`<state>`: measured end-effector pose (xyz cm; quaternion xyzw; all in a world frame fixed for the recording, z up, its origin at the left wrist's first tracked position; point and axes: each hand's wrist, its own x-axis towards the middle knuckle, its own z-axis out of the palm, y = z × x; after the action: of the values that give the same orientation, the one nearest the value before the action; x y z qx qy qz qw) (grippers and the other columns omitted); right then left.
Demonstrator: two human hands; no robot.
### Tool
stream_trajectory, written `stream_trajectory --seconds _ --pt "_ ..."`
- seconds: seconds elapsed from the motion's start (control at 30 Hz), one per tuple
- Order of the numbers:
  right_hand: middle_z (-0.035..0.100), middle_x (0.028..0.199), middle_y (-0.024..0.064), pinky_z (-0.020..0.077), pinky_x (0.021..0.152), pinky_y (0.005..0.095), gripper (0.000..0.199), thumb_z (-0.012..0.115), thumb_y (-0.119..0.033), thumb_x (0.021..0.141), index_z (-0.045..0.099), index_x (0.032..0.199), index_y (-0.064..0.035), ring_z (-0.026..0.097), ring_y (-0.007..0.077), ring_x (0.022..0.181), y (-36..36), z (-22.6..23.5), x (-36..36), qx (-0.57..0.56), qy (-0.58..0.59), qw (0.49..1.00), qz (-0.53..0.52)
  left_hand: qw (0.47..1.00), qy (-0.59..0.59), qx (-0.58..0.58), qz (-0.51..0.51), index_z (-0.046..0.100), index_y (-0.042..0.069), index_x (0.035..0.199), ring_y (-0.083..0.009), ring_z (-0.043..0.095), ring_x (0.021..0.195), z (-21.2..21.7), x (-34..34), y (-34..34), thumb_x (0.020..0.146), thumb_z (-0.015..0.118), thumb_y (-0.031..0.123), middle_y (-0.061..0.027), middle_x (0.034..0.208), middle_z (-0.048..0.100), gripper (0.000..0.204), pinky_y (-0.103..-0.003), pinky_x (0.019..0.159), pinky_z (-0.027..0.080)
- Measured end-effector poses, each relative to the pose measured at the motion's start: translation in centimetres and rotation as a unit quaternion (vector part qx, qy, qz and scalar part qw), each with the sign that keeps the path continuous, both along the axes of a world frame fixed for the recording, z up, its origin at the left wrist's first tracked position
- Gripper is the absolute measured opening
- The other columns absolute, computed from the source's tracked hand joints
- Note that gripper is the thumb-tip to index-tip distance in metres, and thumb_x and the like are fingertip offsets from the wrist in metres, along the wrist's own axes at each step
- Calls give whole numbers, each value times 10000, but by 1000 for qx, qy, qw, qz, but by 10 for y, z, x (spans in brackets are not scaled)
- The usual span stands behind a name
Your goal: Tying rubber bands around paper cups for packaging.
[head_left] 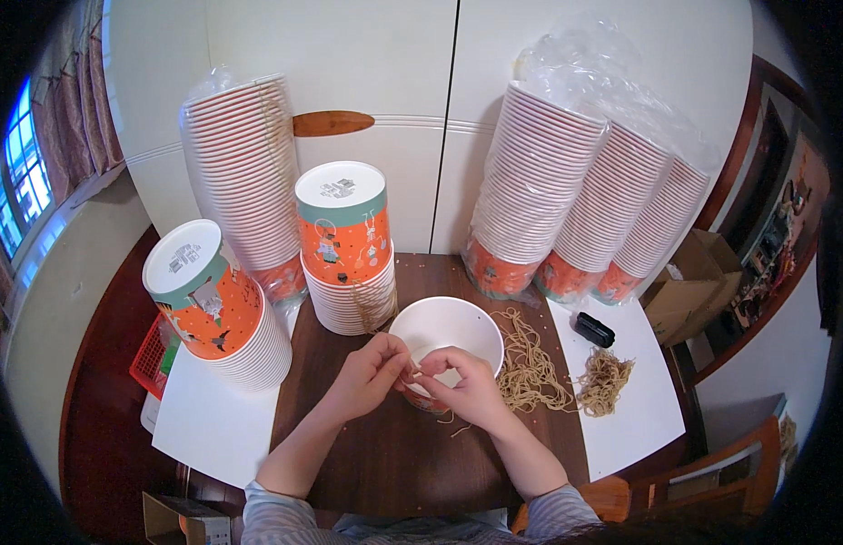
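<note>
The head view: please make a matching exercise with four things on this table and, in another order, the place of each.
Things:
1. open white paper cup
2. loose pile of tan strings
3. small black object
4. red basket

Places:
A. at the left edge of the table, partly under a white sheet
B. on the white sheet at the right, behind a string bundle
C. right of the cup, on dark wood
D. at the middle, behind both hands

Pairs: 1-D, 2-C, 3-B, 4-A
</note>
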<state>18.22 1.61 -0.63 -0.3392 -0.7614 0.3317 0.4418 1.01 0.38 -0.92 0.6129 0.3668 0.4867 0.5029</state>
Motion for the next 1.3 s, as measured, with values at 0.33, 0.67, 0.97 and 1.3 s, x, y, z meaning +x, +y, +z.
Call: stream_trajectory --seconds 0.33,0.67,0.97,1.3 --pt "585 743 32 454 625 208 210 643 1 722 515 886 -24 564 80 696 2 -7 0 -12 -5 1000 -3 1000 -7 4 20 487 5 938 -64 532 678 -4 0 3 871 461 55 -26 767 550 88 -197 572 451" --pt "586 772 13 443 645 193 186 611 10 751 508 904 -18 552 60 702 7 -12 3 -51 43 998 3 902 313 289 74 607 55 849 -121 531 643 -3 -5 4 737 616 111 -45 724 565 125 -246 557 432" --pt "544 755 -9 416 606 186 217 594 16 751 504 946 -20 498 39 650 8 -10 6 -111 33 992 48 994 -60 -93 -16 580 46 802 -61 509 648 -2 -14 9 809 556 145 -13 717 586 103 -183 617 368" --pt "545 802 4 422 649 184 251 580 42 756 479 975 -28 504 49 698 13 -16 11 -148 71 980 111 981 -141 -135 -5 560 44 829 -92 557 643 -3 -13 11 827 532 118 -38 700 595 79 -193 595 395"
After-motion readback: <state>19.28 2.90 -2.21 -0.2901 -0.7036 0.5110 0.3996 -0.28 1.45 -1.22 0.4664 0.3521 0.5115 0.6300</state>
